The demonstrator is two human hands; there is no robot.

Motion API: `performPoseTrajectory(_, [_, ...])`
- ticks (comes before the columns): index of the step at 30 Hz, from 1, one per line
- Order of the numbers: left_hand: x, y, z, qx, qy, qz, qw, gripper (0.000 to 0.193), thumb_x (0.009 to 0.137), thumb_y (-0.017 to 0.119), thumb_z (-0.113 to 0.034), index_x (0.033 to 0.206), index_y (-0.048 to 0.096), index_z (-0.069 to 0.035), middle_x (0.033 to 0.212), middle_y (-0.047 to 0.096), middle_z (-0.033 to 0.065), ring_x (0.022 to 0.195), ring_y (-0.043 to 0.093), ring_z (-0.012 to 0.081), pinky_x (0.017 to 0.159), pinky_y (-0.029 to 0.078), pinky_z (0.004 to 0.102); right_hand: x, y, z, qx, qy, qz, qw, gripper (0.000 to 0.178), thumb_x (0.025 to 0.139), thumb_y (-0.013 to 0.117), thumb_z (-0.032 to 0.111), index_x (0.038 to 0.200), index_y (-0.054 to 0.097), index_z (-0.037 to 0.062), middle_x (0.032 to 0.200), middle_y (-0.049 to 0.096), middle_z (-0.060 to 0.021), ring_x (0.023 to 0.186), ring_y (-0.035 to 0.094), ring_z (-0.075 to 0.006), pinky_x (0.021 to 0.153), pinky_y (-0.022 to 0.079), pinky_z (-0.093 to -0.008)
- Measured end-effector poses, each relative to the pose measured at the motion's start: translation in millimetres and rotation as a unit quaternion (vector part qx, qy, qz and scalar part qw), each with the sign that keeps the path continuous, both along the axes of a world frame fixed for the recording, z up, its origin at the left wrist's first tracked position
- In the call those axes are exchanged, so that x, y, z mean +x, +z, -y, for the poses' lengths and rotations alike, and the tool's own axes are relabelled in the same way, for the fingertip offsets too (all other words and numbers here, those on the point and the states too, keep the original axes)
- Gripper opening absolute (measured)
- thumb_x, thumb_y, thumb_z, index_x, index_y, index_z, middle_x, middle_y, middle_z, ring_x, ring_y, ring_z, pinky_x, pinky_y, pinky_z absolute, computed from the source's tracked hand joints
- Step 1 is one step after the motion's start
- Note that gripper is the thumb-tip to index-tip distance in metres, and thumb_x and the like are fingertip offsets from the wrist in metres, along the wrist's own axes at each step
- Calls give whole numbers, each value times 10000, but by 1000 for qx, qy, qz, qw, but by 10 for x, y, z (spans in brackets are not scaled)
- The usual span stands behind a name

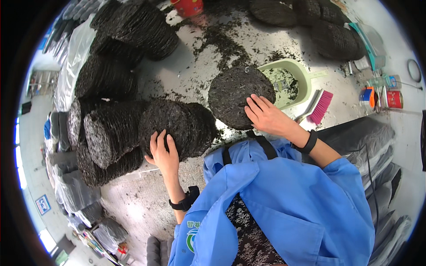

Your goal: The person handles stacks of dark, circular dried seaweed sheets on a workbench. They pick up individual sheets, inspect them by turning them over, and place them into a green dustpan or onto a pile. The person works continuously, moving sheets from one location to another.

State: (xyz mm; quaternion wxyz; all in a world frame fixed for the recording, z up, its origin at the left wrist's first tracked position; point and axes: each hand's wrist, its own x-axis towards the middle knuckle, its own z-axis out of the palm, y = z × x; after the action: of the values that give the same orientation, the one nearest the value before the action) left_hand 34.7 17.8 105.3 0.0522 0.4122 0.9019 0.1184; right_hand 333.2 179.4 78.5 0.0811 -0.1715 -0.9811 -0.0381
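My left hand [164,155] rests with spread fingers on the near face of a stack of thin, round, blackish sheets [191,126] that look like dried seaweed. This stack lies on its side, leaning against a longer stack [113,128] to its left. My right hand [270,119] lies with fingers stretched out on the lower right part of a flat, round dark seaweed disc [235,91]. How many sheets lie beneath the disc's top one, I cannot tell. Just right of the disc, and partly covered by it, is a pale green dustpan [306,84] with dark crumbs in it.
A brush with magenta bristles [320,107] lies by the dustpan. More dark stacks [142,31] stand at the far left and others [337,40] at the far right. Crumbs litter the metal table [155,77]. A red bucket [187,7] is at the back, and cans [394,99] stand at right.
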Motion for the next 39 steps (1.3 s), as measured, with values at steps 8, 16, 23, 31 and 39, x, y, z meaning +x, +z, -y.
performPoseTrajectory(8, [540,462,-450,321,-18,741,589,554,894,567,-367,1279,448,13,1256,514,169,1134,521,310,988,413,439,226,589,-170,39,-13,-178,983,408,751,588,126,1105,535,-71,1211,542,-236,1127,551,-312,992,425,-433])
performPoseTrajectory(16, [844,125,-791,258,100,777,565,541,681,566,56,1210,487,-20,1119,585,131,1006,584,291,876,492,422,222,400,-28,-183,15,-250,951,418,779,653,289,1102,567,38,1147,578,-131,984,589,-283,844,487,-383])
performPoseTrajectory(23, [1119,239,-753,247,8,741,624,642,677,564,143,1282,433,-27,1152,569,129,1034,573,255,915,464,374,-127,370,-359,-278,-212,-466,813,184,773,683,58,918,576,20,763,551,-85,584,582,-194,530,481,-296])
performPoseTrajectory(31, [1212,301,-746,239,-43,702,669,673,693,570,143,1322,392,-20,1176,552,116,1056,558,221,923,454,357,-105,281,-475,-247,-214,-467,822,103,733,654,12,822,601,7,674,569,-64,556,592,-149,510,474,-269])
performPoseTrajectory(39, [1084,212,-828,244,92,720,643,551,658,571,95,1193,495,-16,1066,597,108,963,586,257,843,486,364,279,-250,-641,-721,-181,-602,292,90,876,560,76,886,609,3,734,611,-47,555,558,-92,523,481,-216])
